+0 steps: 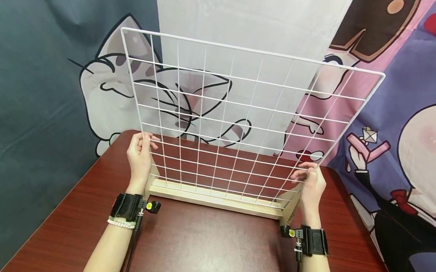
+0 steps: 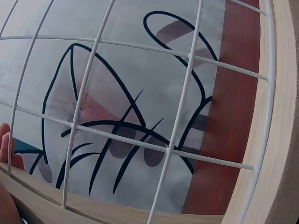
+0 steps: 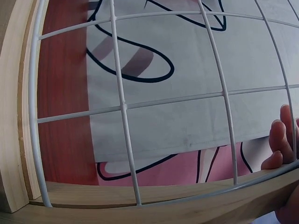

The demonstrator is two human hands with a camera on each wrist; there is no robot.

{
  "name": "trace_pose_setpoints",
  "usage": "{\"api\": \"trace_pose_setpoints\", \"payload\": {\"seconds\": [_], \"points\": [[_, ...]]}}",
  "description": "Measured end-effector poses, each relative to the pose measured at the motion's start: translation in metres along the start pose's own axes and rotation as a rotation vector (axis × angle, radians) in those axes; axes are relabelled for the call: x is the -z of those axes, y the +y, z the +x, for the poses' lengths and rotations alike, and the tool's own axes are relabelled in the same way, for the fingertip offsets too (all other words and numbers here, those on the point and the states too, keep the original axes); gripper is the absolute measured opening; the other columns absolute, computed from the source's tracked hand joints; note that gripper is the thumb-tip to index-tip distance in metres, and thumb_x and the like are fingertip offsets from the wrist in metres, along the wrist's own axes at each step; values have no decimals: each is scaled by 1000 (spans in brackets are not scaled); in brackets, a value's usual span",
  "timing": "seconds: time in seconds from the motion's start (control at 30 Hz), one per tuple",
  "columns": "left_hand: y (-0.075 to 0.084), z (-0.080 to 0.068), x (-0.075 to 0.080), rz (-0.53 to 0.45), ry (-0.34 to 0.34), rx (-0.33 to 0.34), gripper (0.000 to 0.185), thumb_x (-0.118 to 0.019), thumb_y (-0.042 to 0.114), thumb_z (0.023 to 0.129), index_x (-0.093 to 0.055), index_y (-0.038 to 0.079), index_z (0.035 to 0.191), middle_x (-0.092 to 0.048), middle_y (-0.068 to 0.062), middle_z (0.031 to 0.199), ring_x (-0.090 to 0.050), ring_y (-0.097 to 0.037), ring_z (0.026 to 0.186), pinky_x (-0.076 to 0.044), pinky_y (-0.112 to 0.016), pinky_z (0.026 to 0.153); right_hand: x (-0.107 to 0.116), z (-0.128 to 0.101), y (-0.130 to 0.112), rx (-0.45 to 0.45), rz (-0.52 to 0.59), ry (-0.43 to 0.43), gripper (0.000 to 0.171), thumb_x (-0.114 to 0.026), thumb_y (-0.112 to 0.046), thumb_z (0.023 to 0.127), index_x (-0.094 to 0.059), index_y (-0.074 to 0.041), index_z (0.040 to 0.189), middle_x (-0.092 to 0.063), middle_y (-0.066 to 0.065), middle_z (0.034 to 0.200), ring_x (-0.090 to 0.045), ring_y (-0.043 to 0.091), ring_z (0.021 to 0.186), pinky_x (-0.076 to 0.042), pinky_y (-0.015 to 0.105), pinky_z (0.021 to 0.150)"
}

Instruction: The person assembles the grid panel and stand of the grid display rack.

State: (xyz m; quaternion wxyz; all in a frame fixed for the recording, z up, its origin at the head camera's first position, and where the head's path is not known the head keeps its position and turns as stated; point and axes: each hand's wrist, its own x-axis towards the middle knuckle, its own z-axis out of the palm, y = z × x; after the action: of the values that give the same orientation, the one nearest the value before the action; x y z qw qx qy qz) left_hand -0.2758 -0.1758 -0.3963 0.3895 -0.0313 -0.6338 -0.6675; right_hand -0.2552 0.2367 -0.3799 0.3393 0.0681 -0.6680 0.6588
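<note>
Left hand (image 1: 140, 154) and right hand (image 1: 310, 182) each grip a side edge of the upright white wire grid panel (image 1: 237, 120), lower centre, seated in a pale wooden base (image 1: 218, 199) on the reddish tabletop (image 1: 205, 242).

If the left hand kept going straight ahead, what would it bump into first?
The left hand already grips the white grid, so it meets that wire at once; beyond lies the cat cloth, though depth is unclear.

A white wire grid (image 1: 241, 116) runs between both hands, its base pale wood (image 1: 214, 199). Beneath the wrists lies a reddish-brown table (image 1: 205, 246); beyond the fingertips hangs a cartoon-cat backdrop (image 1: 106, 81) in grey, pink and purple.
</note>
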Motion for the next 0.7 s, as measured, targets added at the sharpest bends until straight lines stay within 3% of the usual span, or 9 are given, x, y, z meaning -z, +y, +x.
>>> {"api": "trace_pose_setpoints", "payload": {"seconds": [0.23,0.47,0.53,0.7], "points": [[-4,0,0,30,-7,-28,27,-45,11,102,-54,-15,102,-69,-7,83,-59,-24,68,-43,-15,63,0,0,1,-36,-35,30,35,-28,-1,94,-58,-6,77,-61,-7,51,-54,-1,41,-45,13,44],[-5,-2,0,64,-14,-56,27,-44,12,102,-55,-13,104,-69,-21,92,-58,-24,70,-39,-16,58,4,2,12,-54,-31,55,37,-28,2,93,-58,-7,72,-60,-5,51,-55,3,42,-44,14,43],[-4,-2,0,65,-14,-62,27,-44,12,102,-55,-12,105,-70,-16,92,-58,-23,71,-38,-16,58,6,3,17,-63,-59,61,36,-28,2,93,-58,-5,73,-60,-6,51,-55,3,42,-44,14,44],[-2,-1,-2,54,-13,-70,27,-44,11,102,-54,-14,106,-69,15,87,-58,-17,70,-39,-16,59,7,4,18,-67,-124,58,33,-28,2,93,-57,8,77,-60,-8,52,-56,3,45,-46,15,48]]}}
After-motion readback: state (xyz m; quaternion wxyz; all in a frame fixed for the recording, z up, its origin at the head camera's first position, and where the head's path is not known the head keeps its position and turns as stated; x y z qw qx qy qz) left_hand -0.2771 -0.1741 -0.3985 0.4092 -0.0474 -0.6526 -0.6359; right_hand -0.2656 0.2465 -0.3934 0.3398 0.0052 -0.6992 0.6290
